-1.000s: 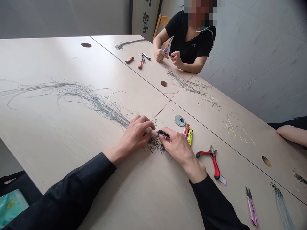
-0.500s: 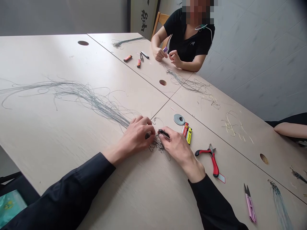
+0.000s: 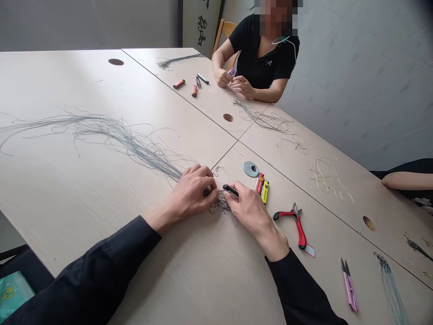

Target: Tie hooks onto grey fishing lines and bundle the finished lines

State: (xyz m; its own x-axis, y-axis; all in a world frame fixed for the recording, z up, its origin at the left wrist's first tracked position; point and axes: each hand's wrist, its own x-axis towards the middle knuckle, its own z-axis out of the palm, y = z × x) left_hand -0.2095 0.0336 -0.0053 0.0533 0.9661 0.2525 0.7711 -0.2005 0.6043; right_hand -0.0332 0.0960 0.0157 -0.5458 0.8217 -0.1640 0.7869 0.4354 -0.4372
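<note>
My left hand (image 3: 193, 189) rests on the table with fingers curled, pinching at the end of a long bundle of thin grey-green threads (image 3: 111, 135) that fans out to the left. My right hand (image 3: 248, 208) is closed around a small black tool (image 3: 230, 190), its tip pointing at my left fingertips. Between the two hands lies a small tangle of dark thread ends (image 3: 221, 205). Both sleeves are black.
Two lighters (image 3: 262, 186), a metal disc (image 3: 251, 169), red-handled pliers (image 3: 297, 223) and pink snips (image 3: 348, 286) lie to my right. A person in black (image 3: 264, 54) works across the table with threads and lighters. Another person's arm (image 3: 404, 180) shows at the right edge.
My hands have stayed almost in place, fingers shifting slightly over the tangle. The person opposite has lowered their hands toward the table.
</note>
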